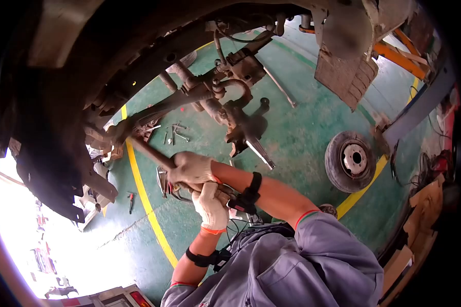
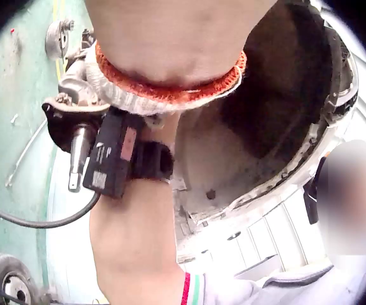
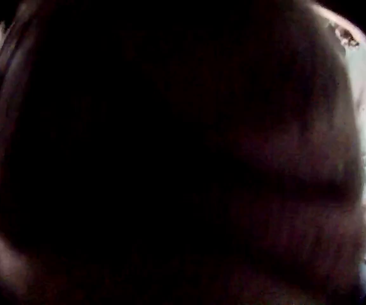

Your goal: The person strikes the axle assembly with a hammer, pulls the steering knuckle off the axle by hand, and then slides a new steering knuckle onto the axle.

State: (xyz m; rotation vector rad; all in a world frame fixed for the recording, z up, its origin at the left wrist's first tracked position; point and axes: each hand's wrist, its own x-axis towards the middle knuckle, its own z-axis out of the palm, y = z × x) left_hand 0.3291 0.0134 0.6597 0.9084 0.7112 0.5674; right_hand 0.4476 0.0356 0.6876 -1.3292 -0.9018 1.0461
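In the head view, a long brown metal bar (image 1: 151,153) slants from the vehicle's underside down to both gloved hands. My right hand (image 1: 191,169), in a whitish glove, grips it from above. Just below, my left hand (image 1: 211,207), in a knitted glove with an orange cuff, holds the bar's near end; its fingers are partly hidden under the right wrist. Beyond the hands hangs a rusty axle with a bare wheel spindle (image 1: 261,153). The left wrist view shows the orange glove cuff (image 2: 170,95) and the right forearm behind it. Darkness covers most of the right wrist view.
A wheel (image 1: 349,161) lies on the green floor at right. Several tools (image 1: 176,132) are scattered beneath the axle, and a red-handled tool (image 1: 131,202) lies past the yellow line (image 1: 147,207). Dark vehicle underbody hangs overhead at left. Cardboard (image 1: 422,215) stands at right.
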